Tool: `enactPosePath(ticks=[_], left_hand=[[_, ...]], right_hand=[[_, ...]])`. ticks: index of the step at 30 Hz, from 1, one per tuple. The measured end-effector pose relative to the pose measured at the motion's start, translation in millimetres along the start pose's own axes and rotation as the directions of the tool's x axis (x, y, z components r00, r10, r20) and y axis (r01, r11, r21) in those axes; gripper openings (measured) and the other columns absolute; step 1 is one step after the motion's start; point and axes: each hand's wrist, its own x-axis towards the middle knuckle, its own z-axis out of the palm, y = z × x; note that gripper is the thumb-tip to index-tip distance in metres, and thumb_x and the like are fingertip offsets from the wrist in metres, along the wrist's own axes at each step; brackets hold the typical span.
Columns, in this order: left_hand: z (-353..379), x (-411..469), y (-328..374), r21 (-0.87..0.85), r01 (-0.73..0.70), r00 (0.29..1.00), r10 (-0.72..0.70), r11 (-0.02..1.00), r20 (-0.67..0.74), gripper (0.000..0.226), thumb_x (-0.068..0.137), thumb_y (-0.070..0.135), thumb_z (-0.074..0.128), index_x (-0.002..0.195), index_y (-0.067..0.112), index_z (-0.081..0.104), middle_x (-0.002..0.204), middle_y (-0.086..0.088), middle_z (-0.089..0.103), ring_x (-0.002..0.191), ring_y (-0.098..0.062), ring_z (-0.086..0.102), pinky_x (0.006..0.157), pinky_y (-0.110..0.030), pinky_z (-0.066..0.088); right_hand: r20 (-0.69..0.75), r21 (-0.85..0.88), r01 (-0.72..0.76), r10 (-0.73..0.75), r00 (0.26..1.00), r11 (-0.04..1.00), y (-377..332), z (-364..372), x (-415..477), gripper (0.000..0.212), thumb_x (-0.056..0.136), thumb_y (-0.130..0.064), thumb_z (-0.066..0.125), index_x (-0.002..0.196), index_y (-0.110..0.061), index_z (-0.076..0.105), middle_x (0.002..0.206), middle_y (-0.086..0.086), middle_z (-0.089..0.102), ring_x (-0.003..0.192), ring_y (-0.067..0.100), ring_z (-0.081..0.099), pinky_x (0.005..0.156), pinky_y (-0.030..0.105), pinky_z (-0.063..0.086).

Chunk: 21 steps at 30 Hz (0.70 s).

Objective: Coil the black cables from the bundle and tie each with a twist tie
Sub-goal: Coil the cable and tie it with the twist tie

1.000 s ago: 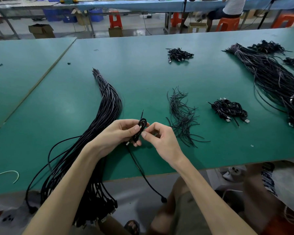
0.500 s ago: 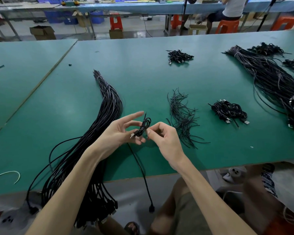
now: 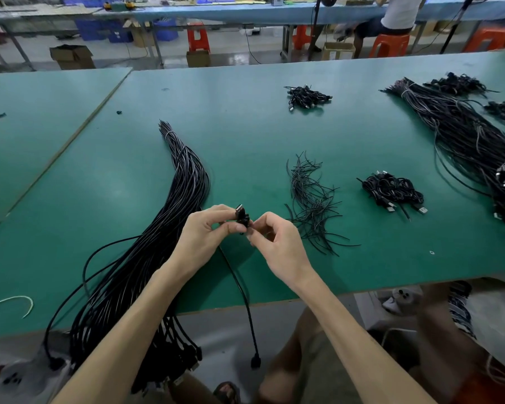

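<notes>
The coil [image 3: 242, 218] is a small tight one, held just above the surface [image 3: 245, 126], just right of the bundle [image 3: 169, 217] at about its middle. The left hand [image 3: 207, 237] has its fingers [image 3: 215, 212] clenched round the coil, with a plug end poking up above them. The right hand [image 3: 277, 246] pinches the coil's far side with curled fingers [image 3: 267, 221]. Whether a tie is already between them I cannot tell.

The winding looks unfinished. A long tail [image 3: 239, 287] of the same cable runs from the coil toward the person and drops over the surface edge right of the bundle, ending in a hanging plug [image 3: 255, 363].

The main risk is the loops springing open. They are small and the cable looks stiff, so any easing of the left pinch while the right hand shifts could let them unwind. The tail may also catch. It hangs near the bundle's own ends [image 3: 184, 354], which spill off the same edge, and pulling it up could drag a neighbour along or jerk the coil loose.

The ties [image 3: 309, 199] lie well to the right of the bundle, and the finished coils [image 3: 391, 192] further right again. If no tie is in hand, the right hand must let go to fetch one, which leaves the left hand alone to hold every loop.
</notes>
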Motion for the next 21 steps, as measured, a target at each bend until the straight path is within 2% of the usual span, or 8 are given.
enactPosePath(ticks=[2,5,9,12,14,16,19,21], left_hand=[[0,0,0,0.034,-0.001,0.999,0.003,0.999,-0.042,0.009,0.087,0.009,0.077,0.094,0.008,0.081,0.090,0.001,0.075,0.088,-0.020,0.069,0.084,-0.037,0.054],[2,-2,3,0.067,-0.020,0.998,0.025,0.998,-0.062,0.010,0.092,0.008,0.073,0.092,0.016,0.080,0.079,0.010,0.069,0.075,-0.006,0.062,0.071,-0.019,0.046],[3,-3,2,0.095,0.000,0.998,0.006,0.995,-0.066,0.016,0.095,0.017,0.071,0.082,0.011,0.079,0.069,0.008,0.064,0.064,-0.004,0.055,0.064,-0.020,0.043],[1,-2,0,0.070,0.037,0.999,-0.036,0.997,-0.027,0.028,0.095,0.029,0.068,0.069,0.020,0.071,0.059,0.010,0.057,0.057,-0.006,0.047,0.057,-0.024,0.039],[1,-2,0,0.043,0.071,0.997,-0.071,0.997,-0.003,0.027,0.094,0.037,0.066,0.070,0.024,0.071,0.058,0.011,0.058,0.057,-0.004,0.047,0.057,-0.023,0.039],[0,-1,-1,-0.011,0.100,0.995,-0.100,0.995,-0.021,0.025,0.097,0.036,0.064,0.081,0.021,0.077,0.064,0.006,0.067,0.059,-0.004,0.057,0.059,-0.023,0.045],[-5,1,-3,-0.127,0.063,0.997,-0.068,0.990,-0.031,0.021,0.104,0.015,0.058,0.113,0.013,0.077,0.094,0.001,0.076,0.080,-0.009,0.070,0.076,-0.021,0.054],[-10,2,-4,-0.261,0.076,0.997,-0.078,0.962,0.003,0.029,0.104,0.004,0.056,0.127,0.013,0.071,0.114,-0.004,0.074,0.094,-0.016,0.070,0.089,-0.026,0.056]], right_hand=[[-0.021,-0.117,0.059,-0.062,0.998,0.991,-1,4,-1,0.016,0.097,-0.014,0.069,0.084,-0.010,0.061,0.079,0.000,0.062,0.065,0.003,0.046,0.062,0.017,0.036],[-0.041,-0.364,0.214,-0.245,0.969,0.907,-4,11,-5,0.019,0.099,-0.012,0.065,0.084,-0.014,0.053,0.083,-0.006,0.053,0.073,0.008,0.045,0.069,0.019,0.034],[0.023,-0.697,0.410,-0.554,0.832,0.588,-5,18,-11,0.013,0.096,-0.002,0.065,0.086,-0.007,0.059,0.082,0.006,0.056,0.075,0.024,0.053,0.074,0.034,0.046],[0.087,-0.778,0.435,-0.607,0.790,0.454,-5,21,-13,0.010,0.094,0.000,0.066,0.088,-0.007,0.061,0.082,0.007,0.056,0.075,0.024,0.055,0.073,0.036,0.051],[0.078,-0.762,0.426,-0.584,0.808,0.487,-6,19,-13,0.012,0.096,-0.001,0.064,0.087,-0.007,0.060,0.082,0.007,0.056,0.075,0.024,0.055,0.073,0.035,0.049],[0.019,-0.676,0.381,-0.501,0.865,0.631,-6,17,-12,0.015,0.097,-0.004,0.063,0.084,-0.008,0.057,0.082,0.005,0.055,0.075,0.023,0.053,0.074,0.032,0.046],[-0.081,-0.350,0.178,-0.219,0.972,0.920,-7,9,-7,0.018,0.098,-0.009,0.064,0.082,-0.010,0.056,0.081,-0.002,0.057,0.073,0.014,0.051,0.069,0.023,0.041],[-0.104,-0.104,0.050,-0.061,0.993,0.993,-7,4,-4,0.018,0.097,-0.011,0.067,0.080,-0.011,0.060,0.075,-0.002,0.061,0.067,0.009,0.052,0.065,0.021,0.041]])
